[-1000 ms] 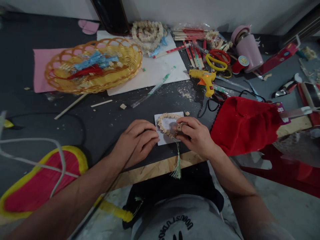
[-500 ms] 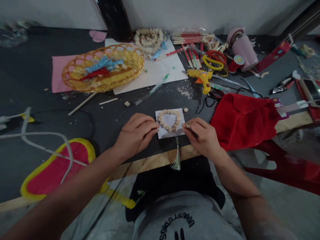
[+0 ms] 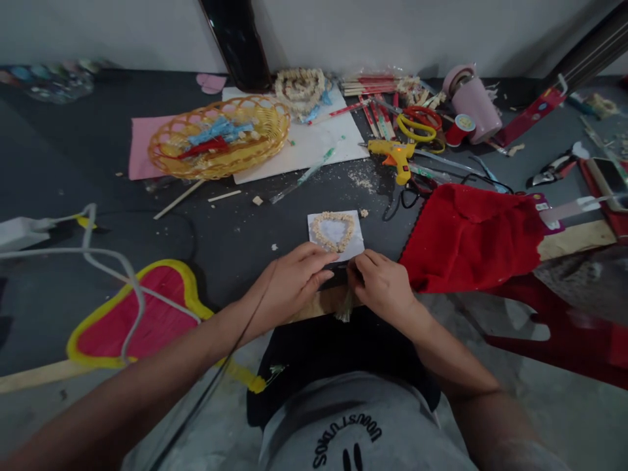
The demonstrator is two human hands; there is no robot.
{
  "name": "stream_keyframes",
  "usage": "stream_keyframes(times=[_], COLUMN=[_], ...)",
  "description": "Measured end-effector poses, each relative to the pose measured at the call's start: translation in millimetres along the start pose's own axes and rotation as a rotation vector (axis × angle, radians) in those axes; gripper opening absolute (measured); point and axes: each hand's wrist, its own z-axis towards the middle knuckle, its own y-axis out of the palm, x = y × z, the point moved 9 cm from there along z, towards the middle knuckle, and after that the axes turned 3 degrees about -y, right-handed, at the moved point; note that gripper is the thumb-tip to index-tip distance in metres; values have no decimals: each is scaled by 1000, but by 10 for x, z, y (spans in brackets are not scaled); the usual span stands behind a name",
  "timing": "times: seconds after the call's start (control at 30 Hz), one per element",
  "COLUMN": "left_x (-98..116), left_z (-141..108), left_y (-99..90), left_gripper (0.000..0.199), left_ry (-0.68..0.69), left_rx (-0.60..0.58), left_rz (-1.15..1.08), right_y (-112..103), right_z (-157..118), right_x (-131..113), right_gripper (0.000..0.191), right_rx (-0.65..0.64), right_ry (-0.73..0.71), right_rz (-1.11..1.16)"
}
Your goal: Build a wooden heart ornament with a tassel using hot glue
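Fingers (image 3: 318, 260) sit at the card (image 3: 356, 246); a basket (image 3: 267, 133) holds blue, red bundles (image 3: 218, 132).

We have room over the tabletop (image 3: 230, 239) left of centre; the wicker basket (image 3: 267, 121) blocks upper left, the red cloth (image 3: 471, 239) right.

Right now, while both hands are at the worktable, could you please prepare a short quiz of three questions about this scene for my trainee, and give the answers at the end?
1. Which shape does the loop of small pale pieces on the white card form? a) star, b) square, c) heart
2. True or false: the yellow hot-glue gun lies to the right of the woven oval basket.
3. Which hand is nearer to the red cloth?

Key: 1. c, heart. 2. True. 3. The right hand.
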Motion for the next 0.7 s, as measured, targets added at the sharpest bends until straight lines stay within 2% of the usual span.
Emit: stream_keyframes(times=[0.17, 0.33, 0.53, 0.7], left_x=[6, 47, 40, 10], left_z=[-2, -20, -70, -123], left_y=[65, 102, 87, 166], left_gripper=[37, 34, 32, 33], left_ry=[-71, -101, -166, -229], left_rx=[-59, -123, -97, -172], left_rz=[-73, -125, -209, -342], right_y=[-67, -147, -181, -181], right_z=[-82, -108, -140, -177], right_x=[-110, -181, -177, -188], right_gripper=[8, 10, 10, 8], right_rx=[16, 62, 80, 79], right_ry=[-82, -128, -115, -117], right_rz=[128, 279, 440, 513])
